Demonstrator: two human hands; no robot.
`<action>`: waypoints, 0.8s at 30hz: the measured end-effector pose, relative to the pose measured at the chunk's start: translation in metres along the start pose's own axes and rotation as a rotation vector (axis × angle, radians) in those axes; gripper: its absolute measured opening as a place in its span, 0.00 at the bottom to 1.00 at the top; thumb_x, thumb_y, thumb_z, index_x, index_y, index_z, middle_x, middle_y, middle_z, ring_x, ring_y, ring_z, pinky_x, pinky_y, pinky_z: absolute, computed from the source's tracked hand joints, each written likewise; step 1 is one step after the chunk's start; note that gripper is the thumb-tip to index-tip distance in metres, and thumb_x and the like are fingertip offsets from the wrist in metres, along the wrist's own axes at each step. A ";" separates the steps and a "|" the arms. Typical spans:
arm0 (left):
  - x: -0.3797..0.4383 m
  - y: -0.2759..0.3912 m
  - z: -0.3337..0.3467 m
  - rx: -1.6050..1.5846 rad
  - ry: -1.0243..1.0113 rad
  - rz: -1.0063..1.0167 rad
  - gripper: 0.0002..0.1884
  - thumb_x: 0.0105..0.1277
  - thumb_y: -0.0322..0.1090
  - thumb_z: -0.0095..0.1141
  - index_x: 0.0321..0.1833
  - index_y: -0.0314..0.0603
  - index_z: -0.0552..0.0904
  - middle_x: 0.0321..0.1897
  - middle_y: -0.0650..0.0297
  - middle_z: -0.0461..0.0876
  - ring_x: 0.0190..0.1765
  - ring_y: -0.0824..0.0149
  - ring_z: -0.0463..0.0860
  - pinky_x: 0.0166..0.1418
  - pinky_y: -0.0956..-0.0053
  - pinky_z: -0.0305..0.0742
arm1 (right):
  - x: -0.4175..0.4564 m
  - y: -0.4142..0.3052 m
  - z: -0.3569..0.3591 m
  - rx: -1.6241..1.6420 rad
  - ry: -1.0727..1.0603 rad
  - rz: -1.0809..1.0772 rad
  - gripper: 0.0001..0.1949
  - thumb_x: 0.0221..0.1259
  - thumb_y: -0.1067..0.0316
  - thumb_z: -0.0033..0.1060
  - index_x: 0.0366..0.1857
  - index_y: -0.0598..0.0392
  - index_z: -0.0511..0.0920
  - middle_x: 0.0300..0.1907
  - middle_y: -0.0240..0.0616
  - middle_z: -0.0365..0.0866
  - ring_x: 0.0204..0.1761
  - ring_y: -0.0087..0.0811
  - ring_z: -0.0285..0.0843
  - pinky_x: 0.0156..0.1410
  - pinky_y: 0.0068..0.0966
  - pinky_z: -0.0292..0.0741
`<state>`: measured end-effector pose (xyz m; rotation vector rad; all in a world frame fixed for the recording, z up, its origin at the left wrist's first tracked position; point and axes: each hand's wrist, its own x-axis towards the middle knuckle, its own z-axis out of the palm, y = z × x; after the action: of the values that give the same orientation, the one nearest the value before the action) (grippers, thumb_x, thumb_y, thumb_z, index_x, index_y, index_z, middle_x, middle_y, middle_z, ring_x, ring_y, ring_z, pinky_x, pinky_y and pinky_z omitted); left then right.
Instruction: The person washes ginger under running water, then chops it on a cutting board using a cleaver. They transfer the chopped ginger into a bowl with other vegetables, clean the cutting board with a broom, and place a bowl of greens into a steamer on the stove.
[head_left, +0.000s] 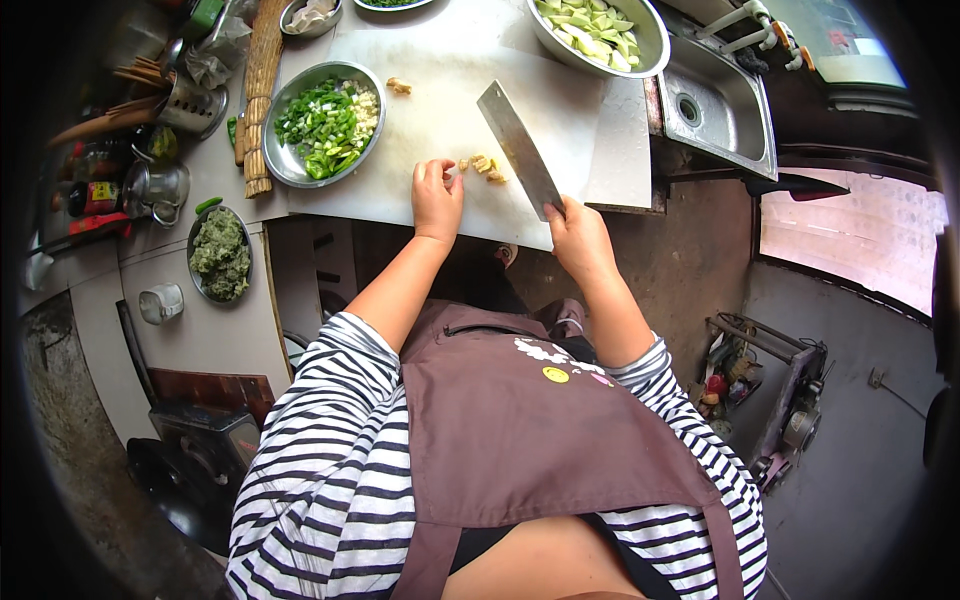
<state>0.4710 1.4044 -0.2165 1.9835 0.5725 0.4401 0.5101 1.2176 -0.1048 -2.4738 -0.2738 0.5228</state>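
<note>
My right hand (583, 234) grips the handle of a cleaver (517, 150), whose broad blade slants up and to the left over a white cutting board (435, 112). Just left of the blade are several small pieces of what looks like ginger (489, 168). My left hand (438, 199) is over the board's near part, fingers curled, its thumb close to one small piece; whether something is pinched there cannot be made out. Another ginger-like knob (399, 86) lies farther back, beside a metal bowl (271, 159) of chopped green onion or pepper (322, 124) and minced garlic (366, 112).
A large bowl (660, 52) of sliced green vegetable stands at the back right, near a metal sink (739, 124). On the left are a straw brush (259, 112), a utensil holder (196, 105), bottles, a plate of greenish mash (221, 255) and a glass (161, 303).
</note>
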 end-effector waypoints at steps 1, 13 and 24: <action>-0.001 0.001 0.000 -0.005 0.022 -0.034 0.11 0.52 0.22 0.59 0.38 0.38 0.75 0.37 0.57 0.73 0.36 0.60 0.77 0.42 0.68 0.74 | -0.001 -0.001 -0.002 0.001 0.007 -0.001 0.11 0.62 0.62 0.50 0.33 0.60 0.77 0.29 0.55 0.78 0.36 0.55 0.75 0.40 0.43 0.71; 0.004 0.017 0.022 0.219 -0.054 0.328 0.12 0.48 0.27 0.62 0.37 0.39 0.78 0.42 0.59 0.75 0.47 0.54 0.72 0.50 0.65 0.71 | -0.007 -0.009 0.002 -0.240 -0.028 -0.092 0.10 0.61 0.63 0.49 0.32 0.59 0.76 0.28 0.53 0.78 0.34 0.54 0.76 0.40 0.44 0.72; 0.005 0.014 0.025 0.178 -0.044 0.366 0.07 0.46 0.24 0.60 0.30 0.36 0.79 0.38 0.58 0.78 0.44 0.53 0.75 0.49 0.64 0.72 | 0.018 -0.014 0.019 -0.262 0.013 -0.116 0.12 0.62 0.62 0.48 0.30 0.59 0.77 0.28 0.53 0.79 0.34 0.53 0.77 0.41 0.43 0.72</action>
<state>0.4915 1.3840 -0.2150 2.2721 0.2242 0.5824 0.5166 1.2440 -0.1166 -2.6920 -0.5055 0.4452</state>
